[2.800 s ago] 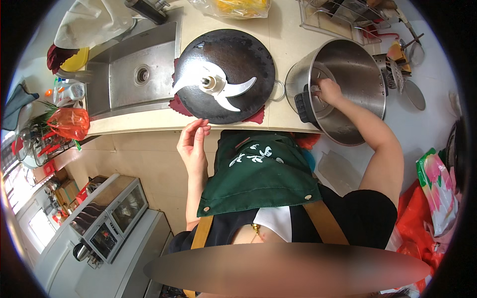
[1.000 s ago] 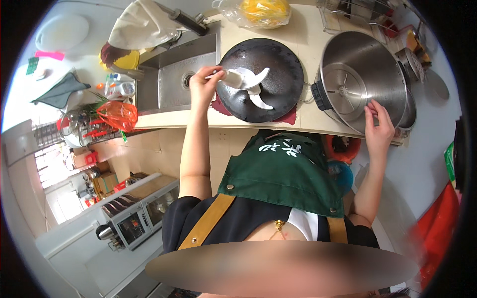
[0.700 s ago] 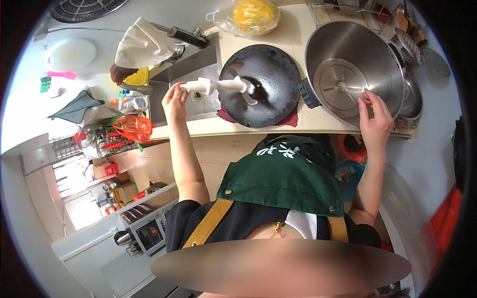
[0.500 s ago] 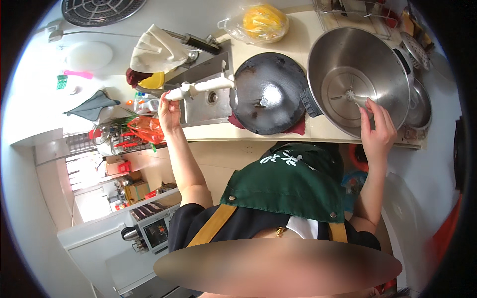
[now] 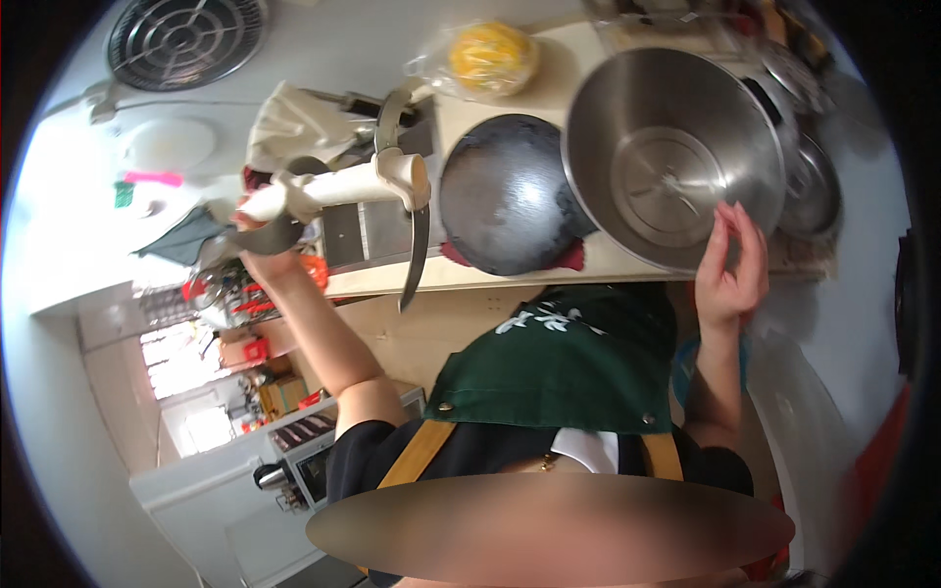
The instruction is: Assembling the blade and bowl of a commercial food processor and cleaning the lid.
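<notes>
My left hand [image 5: 260, 245] grips a food-processor-style blade, raised over the sink side of the counter. It has a thick white plastic shaft [image 5: 338, 186] and curved metal blades [image 5: 418, 260], blurred a little by motion. My right hand [image 5: 733, 265] is over the near right rim of a large, deep steel pot [image 5: 613, 162]. Its thumb and fingertips come together just inside the rim; whether anything small sits between them I cannot make out. At the pot's bottom a spoked hub shows. Left of the pot lies a round black pan [image 5: 505, 196] on a dark red cloth [image 5: 455, 255].
The steel sink [image 5: 387, 230] lies behind the blade. A plastic bag with something yellow [image 5: 490, 59] rests at the back of the counter, beside a wire rack [image 5: 676, 34]. A steel pan [image 5: 816, 191] stands right of the pot. A pale cloth [image 5: 289, 127] hangs beyond the sink.
My left hand has moved left and brought the blade closer to view, turning it so its curved metal blades show plainly. My right hand's fingertips have drawn together at the pot's rim.
</notes>
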`<state>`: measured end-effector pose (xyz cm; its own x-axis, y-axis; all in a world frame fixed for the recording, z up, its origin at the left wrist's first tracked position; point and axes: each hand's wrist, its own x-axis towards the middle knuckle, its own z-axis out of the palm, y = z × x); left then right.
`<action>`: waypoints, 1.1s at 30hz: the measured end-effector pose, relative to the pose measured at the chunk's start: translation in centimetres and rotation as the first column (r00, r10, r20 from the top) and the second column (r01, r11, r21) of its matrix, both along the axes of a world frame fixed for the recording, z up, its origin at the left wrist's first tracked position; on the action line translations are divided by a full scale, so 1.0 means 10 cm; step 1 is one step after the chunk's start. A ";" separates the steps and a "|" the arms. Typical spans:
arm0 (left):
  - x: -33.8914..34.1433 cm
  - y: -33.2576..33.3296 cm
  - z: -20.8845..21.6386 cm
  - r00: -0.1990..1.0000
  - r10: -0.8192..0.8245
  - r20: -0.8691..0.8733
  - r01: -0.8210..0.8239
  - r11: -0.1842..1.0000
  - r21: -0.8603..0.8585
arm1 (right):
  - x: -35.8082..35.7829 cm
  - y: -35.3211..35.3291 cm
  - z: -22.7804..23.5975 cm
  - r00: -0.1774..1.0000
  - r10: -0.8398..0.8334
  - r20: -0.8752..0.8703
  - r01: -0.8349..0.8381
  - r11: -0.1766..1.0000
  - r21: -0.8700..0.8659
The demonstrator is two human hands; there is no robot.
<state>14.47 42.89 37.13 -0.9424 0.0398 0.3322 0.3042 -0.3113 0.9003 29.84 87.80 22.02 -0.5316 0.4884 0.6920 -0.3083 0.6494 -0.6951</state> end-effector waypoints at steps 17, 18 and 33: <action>0.02 3.34 0.01 0.964 -0.267 0.004 0.215 0.768 -0.603 | 1.01 0.20 -0.26 0.938 -0.318 0.137 0.342 0.792 -0.506; 0.01 3.41 -0.08 0.960 -0.278 0.019 0.232 0.761 -0.606 | 1.06 0.19 -0.29 0.943 -0.314 0.109 0.325 0.807 -0.492; -0.05 3.66 -1.29 0.921 -0.389 -0.017 0.182 0.468 -0.865 | 1.32 0.04 -0.43 0.971 -0.153 0.184 0.237 0.729 -0.642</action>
